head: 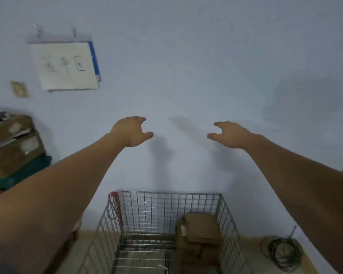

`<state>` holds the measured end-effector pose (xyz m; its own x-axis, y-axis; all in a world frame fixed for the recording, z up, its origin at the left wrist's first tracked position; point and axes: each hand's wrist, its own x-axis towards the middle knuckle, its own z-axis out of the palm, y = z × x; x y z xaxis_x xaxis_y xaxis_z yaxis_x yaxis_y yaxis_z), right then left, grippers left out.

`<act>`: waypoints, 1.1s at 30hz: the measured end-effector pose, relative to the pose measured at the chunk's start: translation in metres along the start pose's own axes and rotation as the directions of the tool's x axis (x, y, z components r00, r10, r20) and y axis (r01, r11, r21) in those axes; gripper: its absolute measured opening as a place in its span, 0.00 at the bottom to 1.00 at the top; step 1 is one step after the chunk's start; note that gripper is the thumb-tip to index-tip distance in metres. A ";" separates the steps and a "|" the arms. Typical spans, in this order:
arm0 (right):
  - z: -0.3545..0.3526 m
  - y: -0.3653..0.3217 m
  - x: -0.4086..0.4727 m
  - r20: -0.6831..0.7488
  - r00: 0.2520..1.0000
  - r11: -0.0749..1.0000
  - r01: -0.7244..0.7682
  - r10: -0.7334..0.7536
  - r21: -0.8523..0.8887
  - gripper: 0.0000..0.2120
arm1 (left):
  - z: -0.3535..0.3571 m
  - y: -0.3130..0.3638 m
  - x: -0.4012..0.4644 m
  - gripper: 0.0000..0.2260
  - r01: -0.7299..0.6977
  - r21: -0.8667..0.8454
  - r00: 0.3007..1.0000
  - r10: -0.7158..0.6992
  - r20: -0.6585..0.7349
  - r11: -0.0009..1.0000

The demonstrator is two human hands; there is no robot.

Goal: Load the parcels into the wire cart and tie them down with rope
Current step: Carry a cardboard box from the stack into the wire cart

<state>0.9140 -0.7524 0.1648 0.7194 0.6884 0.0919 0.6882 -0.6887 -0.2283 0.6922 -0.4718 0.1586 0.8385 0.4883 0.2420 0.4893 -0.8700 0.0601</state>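
Wire cart (166,230) near end cut by bottom edge; wall sign (64,66) writing blurred.

wall (186,56): pale blue-white, plain, fills most of the view, with soft shadows across its middle
paper sign (64,66): white sheet with handwritten characters, hangs tilted on the upper left of the wall from two small hooks, a blue edge showing behind its right side
wall socket (19,89): small beige plate, below and left of the paper sign
floor (249,252): beige, meets the wall low in the view
wire coil (282,253): dark loops lying on the floor at lower right, close to the wall
green cloth (26,173): dark green, at the left edge
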 end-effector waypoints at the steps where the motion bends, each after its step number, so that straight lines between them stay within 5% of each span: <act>1: -0.003 -0.017 -0.006 -0.003 1.000 1.000 0.028 -0.028 0.002 0.39 | -0.014 -0.007 -0.019 0.36 0.012 0.010 1.000 -0.012 -0.011 1.000; 7: 0.007 -0.149 -0.036 0.040 0.969 0.970 0.244 -0.245 0.017 0.40 | -0.071 -0.084 -0.144 0.37 0.101 0.279 0.994 -0.108 0.011 0.955; 19: 0.076 -0.494 -0.113 0.132 0.734 0.743 0.669 -0.666 0.021 0.39 | -0.150 -0.316 -0.389 0.40 0.522 0.319 0.841 -0.541 -0.033 0.791; 26: 0.124 -0.629 -0.139 0.166 0.596 0.613 0.785 -0.786 0.085 0.28 | -0.159 -0.433 -0.480 0.38 0.642 0.344 0.734 -0.679 -0.016 0.685; 33: 0.160 -0.703 -0.093 0.211 0.580 0.609 0.785 -0.787 0.115 0.28 | -0.130 -0.514 -0.480 0.37 0.679 0.314 0.700 -0.715 -0.002 0.664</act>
<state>0.3483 -0.2952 0.1616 -0.1444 0.9891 0.0284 0.9729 0.1471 -0.1786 0.0072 -0.2682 0.1370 0.2364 0.9632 0.1282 0.9693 -0.2245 -0.1003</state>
